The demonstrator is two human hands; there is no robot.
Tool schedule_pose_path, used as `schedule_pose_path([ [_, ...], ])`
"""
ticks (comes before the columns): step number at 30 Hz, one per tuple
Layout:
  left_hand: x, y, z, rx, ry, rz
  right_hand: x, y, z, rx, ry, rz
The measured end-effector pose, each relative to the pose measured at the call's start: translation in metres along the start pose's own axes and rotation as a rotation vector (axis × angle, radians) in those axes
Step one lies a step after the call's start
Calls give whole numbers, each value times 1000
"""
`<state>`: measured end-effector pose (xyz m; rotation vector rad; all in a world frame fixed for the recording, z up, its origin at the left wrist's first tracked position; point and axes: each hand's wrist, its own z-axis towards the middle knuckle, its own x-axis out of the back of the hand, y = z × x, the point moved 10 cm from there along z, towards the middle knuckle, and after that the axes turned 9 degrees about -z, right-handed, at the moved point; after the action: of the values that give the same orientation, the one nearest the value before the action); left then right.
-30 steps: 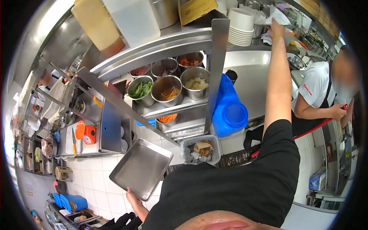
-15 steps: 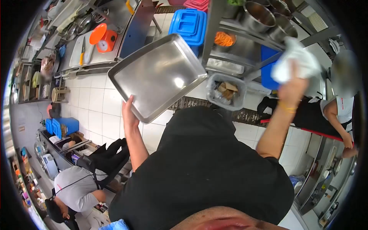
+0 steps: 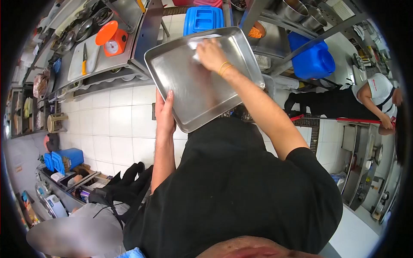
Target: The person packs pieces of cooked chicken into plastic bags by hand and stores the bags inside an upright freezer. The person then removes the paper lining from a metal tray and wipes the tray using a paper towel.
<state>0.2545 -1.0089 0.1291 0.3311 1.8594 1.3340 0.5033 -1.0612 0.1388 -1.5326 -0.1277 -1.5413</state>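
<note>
A rectangular metal tray [image 3: 189,92] with raised edges is held tilted in front of my body. My left hand [image 3: 165,112] grips its left side, with the thumb over the rim and the fingers behind it. On the tray's inner surface, near the far edge, my right hand [image 3: 209,55] presses a white cloth [image 3: 195,43]. Only part of the cloth shows around the fingers. A yellow band circles my right wrist.
At the left, a steel counter holds an orange scale [image 3: 112,44] and a knife [image 3: 84,60] on a white board. Blue bin [image 3: 204,19] stands beyond the tray. Blue container [image 3: 313,60] is at right. One person [image 3: 374,92] stands right, another lower left.
My right hand has come down from the upper right shelf with the white cloth and now touches the tray. The tray, still in my left hand, has moved up and right in view.
</note>
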Motion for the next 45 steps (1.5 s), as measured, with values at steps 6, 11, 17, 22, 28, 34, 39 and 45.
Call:
schedule_pose_path([
  [6,-15,-6,0,-9,-104,-52,13,-104,-33,302,28,214],
  [11,-28,-3,0,-62,-141,-17,19,-134,-71,483,-124,238],
  [17,-25,-7,-2,-110,-84,-45,16,-101,-141,527,-400,316],
  [22,-38,11,-8,-272,-28,112,17,11,-144,321,-513,-30],
  [28,-32,-1,-3,-210,-47,61,79,142,-111,3,-243,-365],
  [34,-57,-2,-7,-131,-107,6,123,134,-57,-98,188,-414],
  [39,-63,0,-10,-163,-179,67,134,97,-20,-43,428,-337],
  [45,-69,-2,-6,-219,-196,117,76,-83,-111,556,349,-53],
])
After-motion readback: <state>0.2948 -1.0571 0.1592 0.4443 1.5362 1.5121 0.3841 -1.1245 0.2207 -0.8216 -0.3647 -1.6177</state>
